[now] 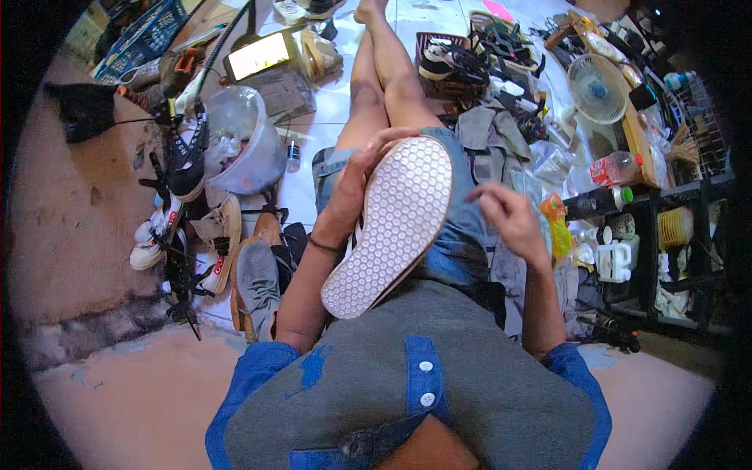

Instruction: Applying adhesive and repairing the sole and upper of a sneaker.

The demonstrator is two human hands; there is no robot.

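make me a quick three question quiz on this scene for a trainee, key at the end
1. Which hand holds the white-soled shoe?
2. True or false: the sole is smooth, with no pattern.
3. In the picture, where is the fan relative to the translucent bucket? a) to its left b) to its right c) inside it

Key:
1. The left hand.
2. False; it has a honeycomb-like tread.
3. b

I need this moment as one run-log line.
left hand: holding shoe with white hexagon-patterned sole; right hand: beside shoe, not touching
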